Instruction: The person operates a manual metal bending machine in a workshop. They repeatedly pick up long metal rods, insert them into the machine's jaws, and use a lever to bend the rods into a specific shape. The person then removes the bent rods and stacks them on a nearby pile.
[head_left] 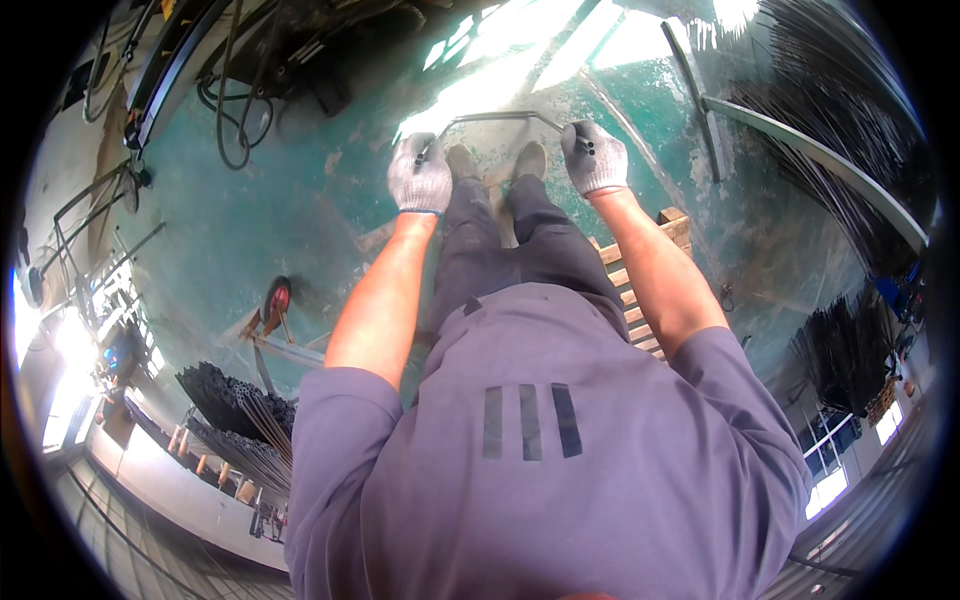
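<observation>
Both my hands wear whitish knit work gloves. Between them I hold bent metal tubes out in front of me, above my feet. Their straight middle runs crosswise, and the two sides angle back toward me. My left hand is closed round the left side, where dark tube ends stick out by the thumb. Round the right side my right hand is closed too, with a small cluster of open tube ends showing at its inner edge. The gloves hide the gripped stretches, and how many tubes there are is hard to tell.
A wooden pallet lies close by my right leg. Large bundles of thin dark rods fill the far right, behind a metal frame. Machinery with hoses stands at the far left. A red-hubbed wheel is at my left.
</observation>
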